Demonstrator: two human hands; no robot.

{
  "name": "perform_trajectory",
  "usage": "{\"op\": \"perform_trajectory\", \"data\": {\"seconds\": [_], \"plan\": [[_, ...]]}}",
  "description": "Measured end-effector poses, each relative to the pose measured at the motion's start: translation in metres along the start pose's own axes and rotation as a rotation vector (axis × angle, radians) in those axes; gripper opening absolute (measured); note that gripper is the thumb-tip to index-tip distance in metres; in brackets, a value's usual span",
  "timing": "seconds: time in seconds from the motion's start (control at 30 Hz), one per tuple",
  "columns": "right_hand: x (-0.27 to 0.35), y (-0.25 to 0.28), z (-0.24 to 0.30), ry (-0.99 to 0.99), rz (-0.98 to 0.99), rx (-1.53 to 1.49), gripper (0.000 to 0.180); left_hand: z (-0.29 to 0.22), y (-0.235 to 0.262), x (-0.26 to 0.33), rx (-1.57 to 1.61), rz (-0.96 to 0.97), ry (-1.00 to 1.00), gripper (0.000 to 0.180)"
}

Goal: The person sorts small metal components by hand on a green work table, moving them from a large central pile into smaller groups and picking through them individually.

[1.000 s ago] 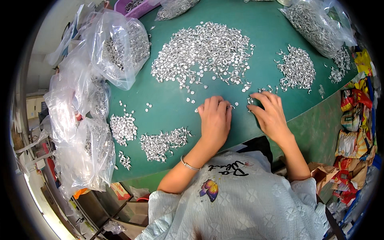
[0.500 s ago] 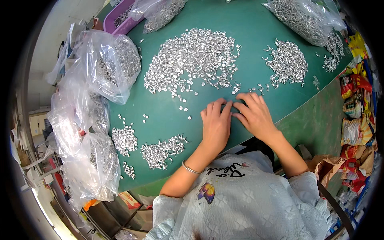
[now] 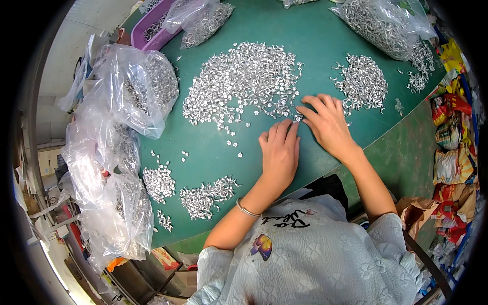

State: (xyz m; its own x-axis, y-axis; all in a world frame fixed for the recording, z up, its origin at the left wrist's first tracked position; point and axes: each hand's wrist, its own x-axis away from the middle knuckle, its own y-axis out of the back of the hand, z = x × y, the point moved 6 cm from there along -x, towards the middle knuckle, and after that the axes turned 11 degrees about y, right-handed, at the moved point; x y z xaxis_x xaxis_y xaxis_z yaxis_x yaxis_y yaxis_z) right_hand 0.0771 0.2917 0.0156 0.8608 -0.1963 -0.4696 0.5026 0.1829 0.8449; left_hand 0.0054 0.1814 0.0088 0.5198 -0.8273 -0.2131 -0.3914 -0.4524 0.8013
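Observation:
A large heap of small silvery metal pieces (image 3: pixel 244 81), some curved and some flower-shaped, is spread over the green tabletop (image 3: pixel 218 157). Just below its lower right edge lies my left hand (image 3: pixel 281 157), palm down, its fingers stretched forward and a little apart. My right hand (image 3: pixel 330 127) rests palm down to the right, fingers spread and bent, the tips by a few loose pieces (image 3: pixel 298 117) at the heap's edge. Beyond it sits a smaller pile of curved pieces (image 3: pixel 363 84). I see nothing gripped in either hand; the undersides of the fingers are hidden.
Clear plastic bags of metal pieces (image 3: pixel 147 91) line the table's left side. Two small piles, flower-shaped pieces (image 3: pixel 158 183) and curved ones (image 3: pixel 206 198), lie at near left. A purple bin (image 3: pixel 145 38) stands at far left, another filled bag (image 3: pixel 378 30) at far right.
My right hand has moved forward and right, away from the left hand, over the loose pieces between the heap and the right pile. My left hand has shifted only slightly.

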Motion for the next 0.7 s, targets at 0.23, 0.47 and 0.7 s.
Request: {"op": "perform_trajectory", "data": {"seconds": [0.23,0.47,0.7], "plan": [[0.012,0.013,0.001,-0.076,-0.001,-0.035,0.023,0.009,0.008,0.004,0.032,-0.008,0.033,0.038],[0.015,0.002,0.0,0.008,0.097,-0.07,0.022,0.003,0.0,-0.005,0.016,0.006,-0.005,0.036],[0.034,0.005,0.031,-0.039,0.109,-0.228,0.022,0.017,0.023,0.014,0.016,0.021,0.102,0.036]]}}
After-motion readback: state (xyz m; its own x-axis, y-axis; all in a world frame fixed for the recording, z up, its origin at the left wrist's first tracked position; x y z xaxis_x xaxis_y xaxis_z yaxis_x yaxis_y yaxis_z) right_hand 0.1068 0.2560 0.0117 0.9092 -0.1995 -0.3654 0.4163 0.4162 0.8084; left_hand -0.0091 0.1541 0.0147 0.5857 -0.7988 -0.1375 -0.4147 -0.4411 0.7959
